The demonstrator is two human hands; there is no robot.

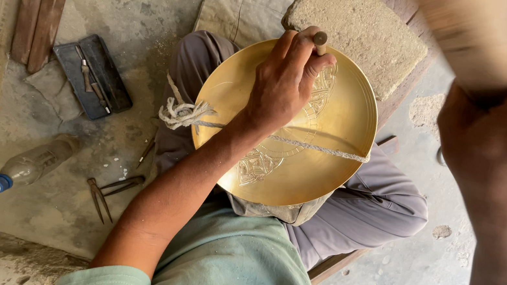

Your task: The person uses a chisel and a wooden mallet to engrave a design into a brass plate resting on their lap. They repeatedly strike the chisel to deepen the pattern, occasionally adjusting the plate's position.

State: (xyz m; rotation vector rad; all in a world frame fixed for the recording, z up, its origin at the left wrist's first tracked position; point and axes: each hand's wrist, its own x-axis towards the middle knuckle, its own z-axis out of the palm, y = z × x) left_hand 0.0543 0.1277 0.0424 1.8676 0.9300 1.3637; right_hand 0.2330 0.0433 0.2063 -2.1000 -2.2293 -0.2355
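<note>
A round brass plate (pixel 321 171) with engraved patterns rests on my lap, tied across by a white cord (pixel 324 149). My left hand (pixel 284 81) is closed around a small metal chisel (pixel 320 40), held upright on the plate's upper part. My right hand (pixel 502 136) is raised close to the camera at the right, blurred, gripping a wooden mallet (pixel 470 34) high above the plate.
A rough stone block (pixel 360 26) lies beyond the plate on cloth. A dark tray with tools (pixel 92 75), wooden sticks (pixel 42 0), a metal compass (pixel 110 190) and a plastic bottle (pixel 32 165) lie on the dusty floor at left.
</note>
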